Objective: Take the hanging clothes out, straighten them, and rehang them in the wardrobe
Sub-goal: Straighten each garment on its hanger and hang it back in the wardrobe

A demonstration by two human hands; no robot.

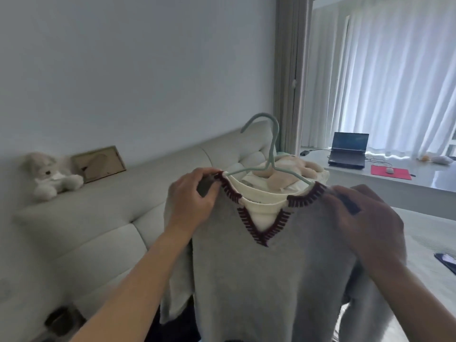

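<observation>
Grey knitted V-neck jumper with maroon trim (271, 280), soft and floppy on its pale green hanger (271, 154), hangs mid-air, left hand (195, 201) and right hand (367, 223) each pinching a shoulder, seemingly the best hold.

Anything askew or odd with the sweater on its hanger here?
Nothing stands out. The grey sweater sits on the green hanger, V-neck centred, with the left hand and right hand each gripping a shoulder.

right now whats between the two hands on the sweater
In the head view, the maroon-trimmed V-neck with a white collar inside, and the green hanger rising above.
</observation>
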